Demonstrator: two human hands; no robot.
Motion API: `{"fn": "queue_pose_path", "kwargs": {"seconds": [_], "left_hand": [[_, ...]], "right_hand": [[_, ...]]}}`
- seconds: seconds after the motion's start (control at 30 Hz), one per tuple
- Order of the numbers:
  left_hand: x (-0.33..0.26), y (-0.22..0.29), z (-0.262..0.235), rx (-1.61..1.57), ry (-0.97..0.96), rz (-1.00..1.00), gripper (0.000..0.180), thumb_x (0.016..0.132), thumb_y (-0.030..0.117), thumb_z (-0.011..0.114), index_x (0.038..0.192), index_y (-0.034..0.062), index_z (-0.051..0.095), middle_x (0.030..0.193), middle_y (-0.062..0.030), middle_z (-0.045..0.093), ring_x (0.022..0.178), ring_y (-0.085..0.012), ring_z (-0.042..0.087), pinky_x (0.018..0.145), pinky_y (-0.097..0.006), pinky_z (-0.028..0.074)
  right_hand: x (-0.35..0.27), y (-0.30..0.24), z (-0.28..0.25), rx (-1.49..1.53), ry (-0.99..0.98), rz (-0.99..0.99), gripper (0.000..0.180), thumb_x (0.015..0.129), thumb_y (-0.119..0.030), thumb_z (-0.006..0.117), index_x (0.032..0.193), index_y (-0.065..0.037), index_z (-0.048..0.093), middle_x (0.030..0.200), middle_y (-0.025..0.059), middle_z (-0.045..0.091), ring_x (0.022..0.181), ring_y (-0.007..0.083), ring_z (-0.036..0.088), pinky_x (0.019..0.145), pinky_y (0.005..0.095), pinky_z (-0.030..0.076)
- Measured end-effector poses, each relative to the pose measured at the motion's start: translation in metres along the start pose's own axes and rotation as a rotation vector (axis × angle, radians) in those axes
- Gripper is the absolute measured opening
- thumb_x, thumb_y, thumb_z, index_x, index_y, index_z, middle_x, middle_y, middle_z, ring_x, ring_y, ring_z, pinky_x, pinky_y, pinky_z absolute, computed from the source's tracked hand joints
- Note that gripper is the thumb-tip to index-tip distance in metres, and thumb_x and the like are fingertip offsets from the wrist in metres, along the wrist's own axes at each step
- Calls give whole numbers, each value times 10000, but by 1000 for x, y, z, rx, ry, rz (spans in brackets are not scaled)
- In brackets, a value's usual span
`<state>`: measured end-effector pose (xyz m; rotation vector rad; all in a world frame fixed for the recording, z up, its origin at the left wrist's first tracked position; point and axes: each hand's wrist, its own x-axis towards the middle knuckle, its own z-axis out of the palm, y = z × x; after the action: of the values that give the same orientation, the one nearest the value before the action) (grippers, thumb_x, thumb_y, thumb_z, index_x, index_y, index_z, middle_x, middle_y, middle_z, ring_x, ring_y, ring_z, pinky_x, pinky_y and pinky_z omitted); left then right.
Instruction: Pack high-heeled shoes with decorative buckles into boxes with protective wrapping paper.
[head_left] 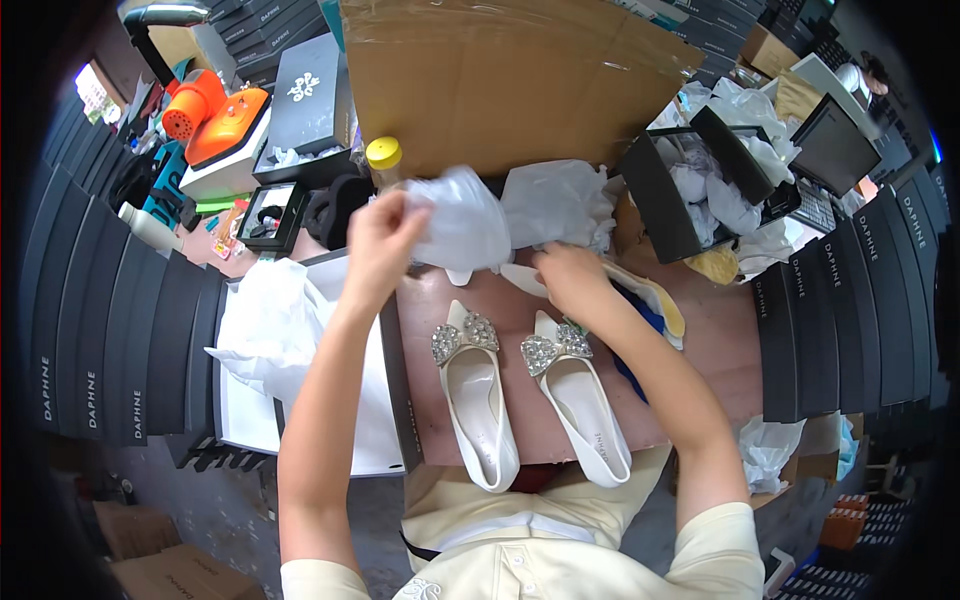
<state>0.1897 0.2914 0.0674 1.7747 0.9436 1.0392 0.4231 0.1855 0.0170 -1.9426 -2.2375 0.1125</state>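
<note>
Stacked dark boxes (105,320) flank the pinkish table (715,360), where I see two white shoes (478,390) with glittering bows lying side by side, heels at the near edge. Beyond them, the left hand (383,245) pinches translucent wrapping (462,220), blurred, between thumb and fingers. The right hand (573,276) has its fingers bent at a flat white piece (522,280) — whether gripping it, I can't tell.
</note>
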Motion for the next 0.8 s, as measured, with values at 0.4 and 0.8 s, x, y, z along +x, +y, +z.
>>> {"fn": "queue_pose_path", "kwargs": {"seconds": [0.4,0.8], "left_hand": [[-112,88,-56,1040,344,780,118,735,-26,582,851,-39,567,859,-151,589,766,-360,566,674,-397,474],[-215,83,-26,706,-162,380,207,690,150,714,783,12,591,731,-98,555,627,-275,543,579,-368,455]], "right_hand": [[-60,-104,23,889,-139,124,200,829,-119,593,966,-32,477,555,93,565,465,205,585,399,323,425],[-21,-122,31,-103,-238,-736,64,670,-152,625,683,-89,622,643,85,623,585,248,636,512,359,489]]}}
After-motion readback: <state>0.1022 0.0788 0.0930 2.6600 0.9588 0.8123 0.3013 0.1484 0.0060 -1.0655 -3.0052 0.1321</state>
